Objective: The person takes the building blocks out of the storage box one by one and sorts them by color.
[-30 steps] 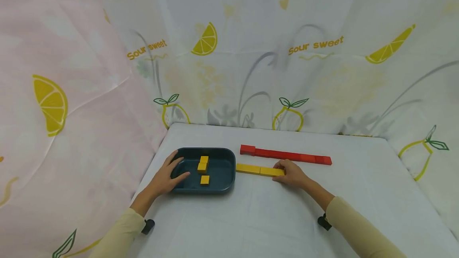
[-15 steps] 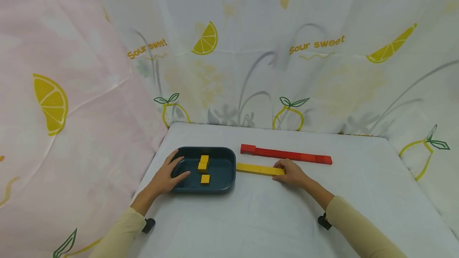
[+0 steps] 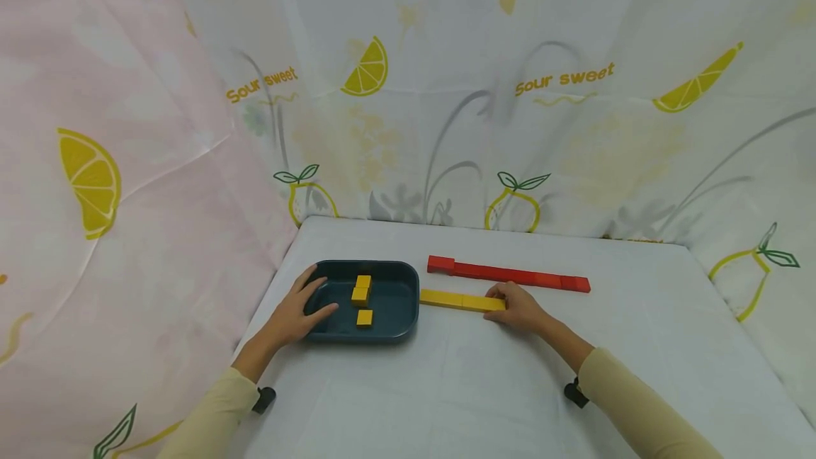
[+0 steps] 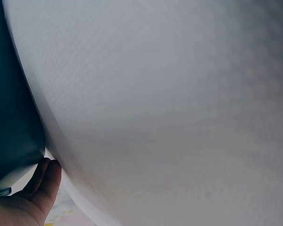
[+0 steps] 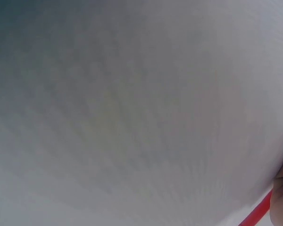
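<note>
A red bar (image 3: 508, 275) lies just beyond the flat yellow bar (image 3: 462, 300), whose right end the right hand (image 3: 519, 307) pinches. The left hand (image 3: 298, 310) grips the dark tray's (image 3: 398, 303) left rim; three yellow blocks (image 3: 362, 297) lie inside.

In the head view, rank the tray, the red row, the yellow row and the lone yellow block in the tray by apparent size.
1. Red row, longest, though thin
2. Tray, shorter but bulkier; the order with the red row is debatable
3. Yellow row
4. Lone yellow block

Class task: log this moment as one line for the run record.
left hand: grips dark blue tray rim | right hand: on yellow block row end | red block row: untouched
</note>
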Demonstrator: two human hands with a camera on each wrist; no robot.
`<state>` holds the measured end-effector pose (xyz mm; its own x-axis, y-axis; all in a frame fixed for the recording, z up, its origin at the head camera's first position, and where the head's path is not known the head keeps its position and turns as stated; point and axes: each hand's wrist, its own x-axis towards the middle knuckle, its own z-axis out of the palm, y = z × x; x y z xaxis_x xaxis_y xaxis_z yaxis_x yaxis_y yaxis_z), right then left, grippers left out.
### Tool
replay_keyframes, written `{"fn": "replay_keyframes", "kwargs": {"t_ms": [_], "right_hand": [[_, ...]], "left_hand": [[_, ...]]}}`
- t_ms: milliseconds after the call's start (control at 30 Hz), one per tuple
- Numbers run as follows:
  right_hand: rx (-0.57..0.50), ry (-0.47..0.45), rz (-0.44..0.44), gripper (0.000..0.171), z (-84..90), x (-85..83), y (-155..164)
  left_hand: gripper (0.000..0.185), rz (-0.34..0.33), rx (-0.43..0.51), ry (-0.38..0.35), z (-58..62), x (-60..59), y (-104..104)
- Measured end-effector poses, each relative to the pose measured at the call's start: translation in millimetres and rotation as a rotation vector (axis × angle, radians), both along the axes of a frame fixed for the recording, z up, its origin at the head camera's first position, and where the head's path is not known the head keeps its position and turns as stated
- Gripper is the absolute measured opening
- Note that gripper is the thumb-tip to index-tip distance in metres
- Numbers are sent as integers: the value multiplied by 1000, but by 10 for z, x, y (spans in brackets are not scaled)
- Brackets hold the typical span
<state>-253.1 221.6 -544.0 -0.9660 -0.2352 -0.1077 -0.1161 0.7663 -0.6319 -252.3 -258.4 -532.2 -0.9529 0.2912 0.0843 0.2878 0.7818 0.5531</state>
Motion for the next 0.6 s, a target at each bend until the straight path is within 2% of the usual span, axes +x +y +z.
{"fn": "replay_keyframes", "kwargs": {"t_ms": [200, 600], "right_hand": [[-7, -27, -18, 36, 17, 2, -10], [6, -2, 12, 37, 31, 15, -4]], "left_hand": [[77, -3, -4, 0, -10, -6, -7], [77, -2, 0, -5, 18, 5, -1]]}}
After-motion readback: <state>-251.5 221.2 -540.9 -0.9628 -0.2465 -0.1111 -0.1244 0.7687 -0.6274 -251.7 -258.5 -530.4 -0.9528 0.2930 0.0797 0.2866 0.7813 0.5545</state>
